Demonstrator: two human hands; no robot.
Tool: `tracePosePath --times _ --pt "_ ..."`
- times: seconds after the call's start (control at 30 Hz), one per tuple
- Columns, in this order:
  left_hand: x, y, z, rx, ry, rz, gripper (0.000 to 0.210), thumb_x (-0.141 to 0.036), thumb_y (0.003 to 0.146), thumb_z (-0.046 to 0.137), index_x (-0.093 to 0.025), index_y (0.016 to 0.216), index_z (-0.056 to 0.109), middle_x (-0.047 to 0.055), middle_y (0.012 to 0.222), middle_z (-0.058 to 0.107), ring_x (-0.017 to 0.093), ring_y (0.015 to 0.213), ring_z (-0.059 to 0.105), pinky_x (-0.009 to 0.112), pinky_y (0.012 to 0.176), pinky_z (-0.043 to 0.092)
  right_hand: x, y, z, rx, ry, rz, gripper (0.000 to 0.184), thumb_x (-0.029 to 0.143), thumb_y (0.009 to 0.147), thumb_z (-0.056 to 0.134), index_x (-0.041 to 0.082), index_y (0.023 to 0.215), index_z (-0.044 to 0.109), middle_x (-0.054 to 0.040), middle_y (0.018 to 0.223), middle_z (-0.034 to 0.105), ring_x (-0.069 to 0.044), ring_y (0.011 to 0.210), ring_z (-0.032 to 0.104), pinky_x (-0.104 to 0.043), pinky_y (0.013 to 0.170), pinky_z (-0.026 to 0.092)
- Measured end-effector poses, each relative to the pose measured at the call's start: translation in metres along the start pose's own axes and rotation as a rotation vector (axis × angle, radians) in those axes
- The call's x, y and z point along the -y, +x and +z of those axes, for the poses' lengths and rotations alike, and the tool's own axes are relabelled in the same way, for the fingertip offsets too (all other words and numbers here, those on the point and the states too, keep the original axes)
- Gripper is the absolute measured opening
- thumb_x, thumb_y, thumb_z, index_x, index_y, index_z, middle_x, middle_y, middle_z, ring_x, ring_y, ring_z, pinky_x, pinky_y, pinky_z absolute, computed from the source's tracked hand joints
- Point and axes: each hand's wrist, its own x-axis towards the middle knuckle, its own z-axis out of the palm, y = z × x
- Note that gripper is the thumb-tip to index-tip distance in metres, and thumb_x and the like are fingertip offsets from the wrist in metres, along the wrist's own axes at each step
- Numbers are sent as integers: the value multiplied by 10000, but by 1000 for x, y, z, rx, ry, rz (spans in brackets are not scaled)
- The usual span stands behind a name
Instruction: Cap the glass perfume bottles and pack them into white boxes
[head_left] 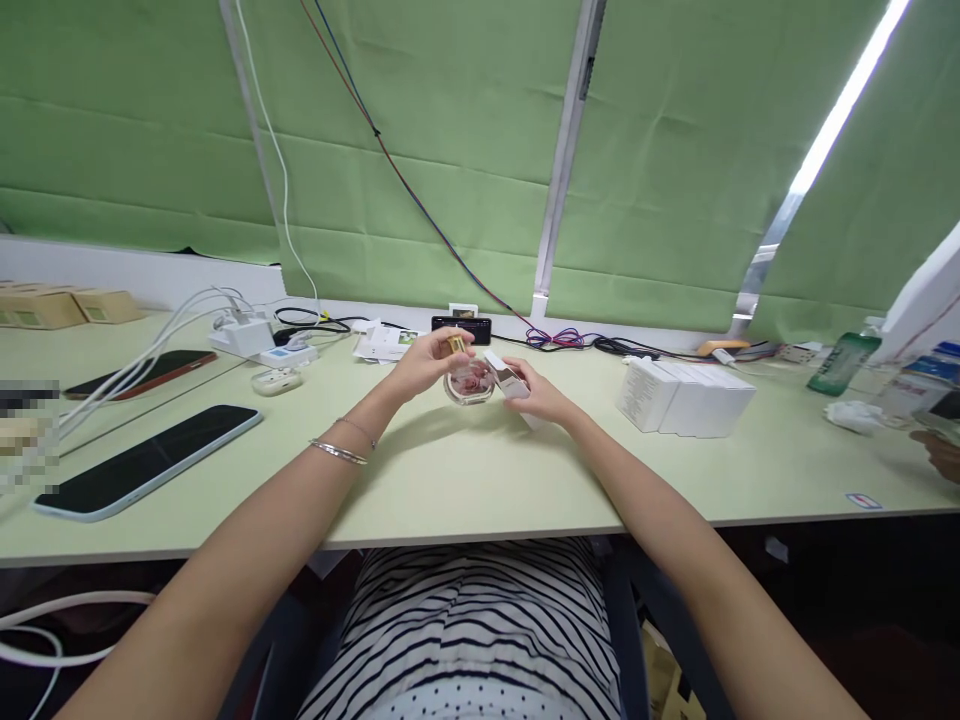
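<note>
My left hand [439,358] is closed around the gold cap [456,344] of a round clear glass bottle, which looks like a perfume bottle [469,382]. Pinkish shapes show through its glass, and it is tilted just above the table. Beside it, my right hand [538,390] grips a small white box [507,376] with its fingers wrapped round the side. The box slants towards the bottle, its upper end close to the glass. Whether the two touch I cannot tell. Part of the box is hidden behind my right fingers.
White boxes [684,398] stand in a row to the right. A phone [150,460] and white cables lie at the left. At the back, a black device [471,328] stands beside papers [382,342]. A green bottle [846,360] and another person's hand [937,455] are far right.
</note>
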Motion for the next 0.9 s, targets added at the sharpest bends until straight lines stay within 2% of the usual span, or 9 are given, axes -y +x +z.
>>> tracePosePath --times 0.13,0.27,0.4,0.53,0.63,0.73,0.83,0.9 --pt "-11 0 -5 -70 -278 48 578 -508 592 733 -161 1026 572 52 850 643 156 724 605 249 620 468 5 -1 -4 36 -75 4 714 193 604 571 200 1283 351 -66 1210 503 -211 1037 512 -364 888 392" --pt "-13 -1 -2 -93 -397 63 580 -500 562 760 -176 1006 574 36 851 633 136 696 598 241 600 477 9 -2 -8 115 -74 -38 698 179 574 559 200 1255 408 -57 1227 502 -223 1079 487 -365 913 374" --pt "-12 -1 9 -81 -373 91 532 -470 577 762 -190 981 561 26 851 632 130 714 590 229 601 472 12 -3 -12 140 24 -70 631 251 585 564 192 1205 466 -49 1172 547 -243 1032 518 -381 896 386" --pt "-17 -1 20 -153 -362 222 486 -462 588 757 -210 952 557 11 861 618 148 815 592 237 667 481 13 -4 -14 80 183 -68 630 351 618 566 170 1209 445 -57 1156 560 -264 1039 516 -391 895 386" --pt "-21 -1 25 -204 -340 318 421 -411 624 751 -219 951 568 4 857 616 140 811 593 229 664 488 15 -5 -11 82 285 -93 608 356 612 589 163 1172 452 -65 1130 569 -272 1040 513 -387 883 389" --pt "-22 -2 25 -205 -273 357 391 -360 628 759 -211 943 581 14 850 632 143 786 600 240 663 502 16 -3 -4 89 369 -113 598 354 605 605 174 1149 434 -67 1079 581 -266 985 534 -378 824 415" --pt "-21 -3 23 -215 -198 340 384 -340 636 753 -207 955 585 24 845 639 154 780 607 258 659 514 13 -2 5 24 338 -112 530 331 609 589 187 1095 437 -57 1027 580 -244 921 542 -358 777 426" --pt "-21 -5 24 -271 -163 334 375 -332 642 748 -205 952 581 26 837 640 160 793 610 261 657 517 10 -2 9 -54 249 -128 473 324 616 567 190 1053 447 -49 969 581 -229 865 539 -344 740 428"
